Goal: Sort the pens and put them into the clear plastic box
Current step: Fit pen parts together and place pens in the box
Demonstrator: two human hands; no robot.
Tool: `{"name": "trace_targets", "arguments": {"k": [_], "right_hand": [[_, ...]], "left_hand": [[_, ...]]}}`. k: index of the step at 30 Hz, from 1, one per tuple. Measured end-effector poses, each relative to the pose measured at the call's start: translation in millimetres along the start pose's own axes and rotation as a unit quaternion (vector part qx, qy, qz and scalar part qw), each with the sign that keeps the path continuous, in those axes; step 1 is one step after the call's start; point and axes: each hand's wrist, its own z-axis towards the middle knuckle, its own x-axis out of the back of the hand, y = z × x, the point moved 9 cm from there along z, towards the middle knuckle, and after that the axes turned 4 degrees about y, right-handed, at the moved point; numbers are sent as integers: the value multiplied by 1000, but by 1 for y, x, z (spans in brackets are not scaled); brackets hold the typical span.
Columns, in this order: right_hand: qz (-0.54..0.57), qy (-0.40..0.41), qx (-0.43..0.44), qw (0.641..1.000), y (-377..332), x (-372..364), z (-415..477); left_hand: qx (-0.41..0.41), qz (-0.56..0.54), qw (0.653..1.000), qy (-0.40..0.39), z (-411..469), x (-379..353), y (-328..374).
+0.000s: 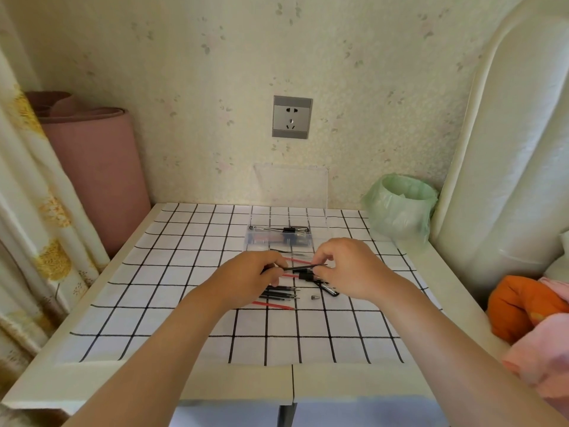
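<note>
Setting: a white table (246,377) against a papered wall, covered by a white cloth with a black grid (172,272); a person's two bare arms reach in from the near edge.
Left hand (252,272): fingers curled, pinching the left end of a thin black refill (303,267) just above the cloth.
Right hand (348,269): fingertips bent inward, pinching the right end of the same refill; a small black pen part (304,275) sits just below the fingers, and I cannot tell whether they hold it.
Clear plastic box (278,241): just beyond the hands on the cloth; its lid (291,186) stands open against the wall; pens lie inside, black and red among them.
Loose pieces: several black refills (280,292) lie side by side under the hands; a red refill (274,305) lies nearest the person; a tiny metal tip (314,297) rests beside them.
Surroundings: a grey wall socket (292,117) above the box; a bin lined with a green bag (400,208) at the table's far right corner; a pink roll (92,167) to the left.
</note>
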Motion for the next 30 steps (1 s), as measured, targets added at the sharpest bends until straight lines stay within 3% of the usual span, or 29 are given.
{"name": "trace_targets", "arguments": {"k": [7,11,14,20,30], "right_hand": [[102,-58,32,993,-19,-21,-1],[105,-74,22,991,-12,-25,0],[60,-60,-15,996,4,-22,2],[6,-179,-41,983,16,-43,-8],[-33,-156,-33,987,13,-49,-3]], "left_hand": [[-24,15,1000,-10,1,-6,10],[-7,38,999,-10,2,-7,3],[-1,47,999,-15,1,-8,-3],[6,38,998,-40,1,-11,-2],[-10,12,997,-70,-3,-18,5]]}}
